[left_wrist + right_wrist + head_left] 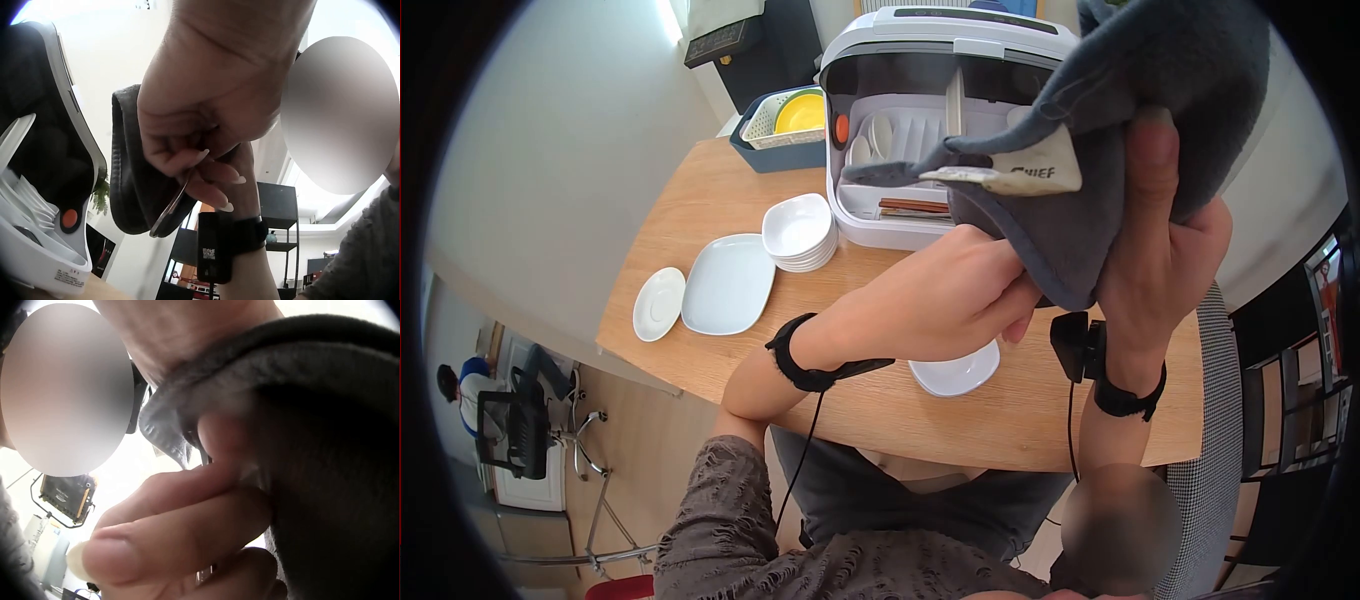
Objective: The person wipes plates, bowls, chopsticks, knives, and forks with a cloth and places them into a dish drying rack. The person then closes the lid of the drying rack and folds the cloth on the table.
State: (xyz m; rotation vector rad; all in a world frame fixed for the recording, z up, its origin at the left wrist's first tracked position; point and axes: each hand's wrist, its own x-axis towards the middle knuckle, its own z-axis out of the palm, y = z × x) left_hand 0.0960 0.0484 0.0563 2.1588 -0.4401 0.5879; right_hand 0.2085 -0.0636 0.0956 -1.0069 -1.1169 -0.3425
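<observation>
A dark grey cloth (1190, 60) with a pale label hangs bunched above the table, close in front of the white dish box (880, 235). My right hand (1165, 240) grips it, thumb pressed on the outside. Just left of that, my left hand (960, 295) has its fingers curled in at the cloth's lower edge. In the left wrist view those fingers pinch a thin, shiny-edged piece (167, 215) lying against the cloth; I cannot tell its kind. Most of it is hidden by the fingers and cloth. A white bowl (955, 373) sits on the table below my hands.
The box's dark lid is raised; white spoons (880, 135) and brown chopsticks (915, 207) lie inside. To its left stand stacked white bowls (798, 225), a square plate (728, 285), a small oval plate (659, 303) and a blue bin (775, 158) with a yellow bowl (802, 112).
</observation>
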